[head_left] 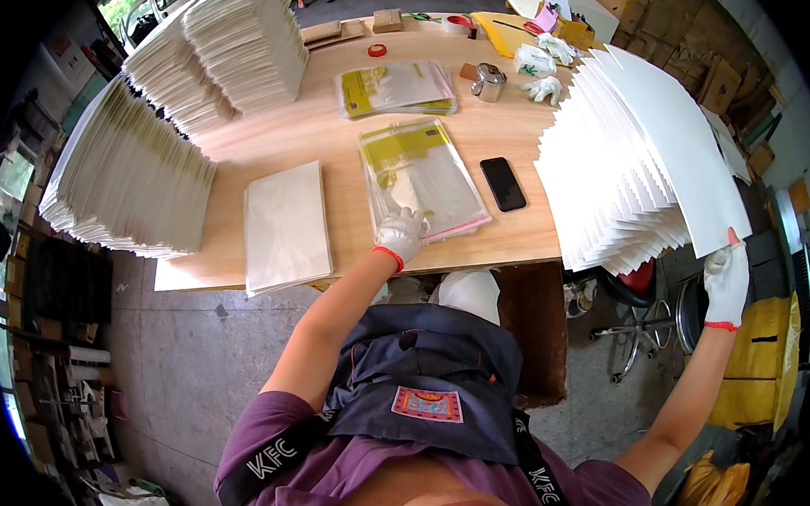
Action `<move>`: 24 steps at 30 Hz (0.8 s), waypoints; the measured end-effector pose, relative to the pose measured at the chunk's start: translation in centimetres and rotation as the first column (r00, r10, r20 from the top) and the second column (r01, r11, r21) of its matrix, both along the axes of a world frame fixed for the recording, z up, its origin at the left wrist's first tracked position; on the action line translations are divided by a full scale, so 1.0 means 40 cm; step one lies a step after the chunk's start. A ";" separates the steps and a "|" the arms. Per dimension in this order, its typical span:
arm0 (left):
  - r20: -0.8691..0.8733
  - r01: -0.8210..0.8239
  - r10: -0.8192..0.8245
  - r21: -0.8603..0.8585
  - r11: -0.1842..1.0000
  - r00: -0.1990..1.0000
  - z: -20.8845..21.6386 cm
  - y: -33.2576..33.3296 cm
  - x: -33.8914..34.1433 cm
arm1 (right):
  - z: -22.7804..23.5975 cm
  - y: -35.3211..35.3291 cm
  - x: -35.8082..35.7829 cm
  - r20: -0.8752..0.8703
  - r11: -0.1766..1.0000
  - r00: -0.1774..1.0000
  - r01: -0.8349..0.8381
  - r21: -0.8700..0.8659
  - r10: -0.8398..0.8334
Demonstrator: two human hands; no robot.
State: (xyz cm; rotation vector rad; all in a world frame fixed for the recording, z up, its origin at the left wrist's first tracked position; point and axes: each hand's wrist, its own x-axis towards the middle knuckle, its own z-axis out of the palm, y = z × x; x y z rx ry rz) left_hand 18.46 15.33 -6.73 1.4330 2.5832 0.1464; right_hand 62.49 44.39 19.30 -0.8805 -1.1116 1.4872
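Note:
My left hand (400,233), in a white glove with a red cuff, is at the near edge of a pile of clear plastic bags (445,196) printed yellow-green. Its fingers are bent against the top bag, which looks wrinkled just beyond them. Far out to the right, my right hand (726,277) wears a similar glove with the thumb tip bare. It pinches the near corner of a large white sheet (694,149), the top one of a tall fanned stack of white sheets (610,190). The sheet bends down over the stack's right side.
Beside the bags lie a black phone (503,184) and a flat white stack (289,219). More printed bags (397,88) and a metal pot (489,82) are farther back. Tall paper stacks (134,175) fill the table's left. A wheeled chair (639,325) stands below the right side.

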 end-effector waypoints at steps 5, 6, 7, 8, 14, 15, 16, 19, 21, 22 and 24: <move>-0.066 -0.023 0.028 0.065 0.998 0.997 -0.050 0.006 -0.058 | -0.009 -0.125 -0.082 -0.166 0.993 0.986 0.001 0.118 0.019; -0.050 -0.018 0.021 0.072 0.997 0.999 -0.046 -0.004 -0.067 | -0.004 -0.182 -0.103 -0.100 0.998 0.995 0.027 0.060 -0.021; -0.009 -0.017 0.018 0.109 0.994 1.000 -0.052 -0.017 -0.078 | -0.017 -0.224 -0.124 -0.026 0.996 1.000 0.020 0.083 -0.018; 0.033 -0.016 0.011 0.148 0.989 0.999 -0.057 -0.027 -0.088 | -0.040 -0.259 -0.134 0.018 0.991 0.997 -0.076 0.112 0.075; 0.220 -0.056 -0.027 0.361 0.931 0.975 -0.116 -0.075 -0.122 | -0.285 -0.383 -0.221 0.166 0.749 0.739 -0.599 -0.284 0.653; 0.239 -0.076 -0.008 0.339 0.938 0.971 -0.103 -0.072 -0.117 | -0.354 -0.388 -0.243 0.112 0.692 0.707 -0.627 -0.357 0.698; 0.222 -0.054 -0.034 0.375 0.925 0.974 -0.092 -0.073 -0.112 | -0.454 -0.379 -0.243 0.026 0.628 0.687 -0.648 -0.431 0.727; 0.178 -0.018 -0.073 0.466 0.885 0.981 -0.086 -0.086 -0.105 | -0.582 -0.416 -0.280 -0.202 0.588 0.746 -0.636 -0.500 0.635; 0.161 -0.009 -0.086 0.512 0.859 0.983 -0.095 -0.080 -0.106 | -0.706 -0.387 -0.235 -0.342 0.537 0.720 -0.685 -0.492 0.605; 0.148 -0.021 -0.057 0.478 0.878 0.987 -0.096 -0.084 -0.109 | -0.723 -0.399 -0.239 -0.354 0.587 0.781 -0.621 -0.518 0.514; 0.121 -0.040 -0.011 0.414 0.910 0.993 -0.088 -0.082 -0.105 | -0.732 -0.442 -0.263 -0.344 0.705 0.884 -0.462 -0.538 0.317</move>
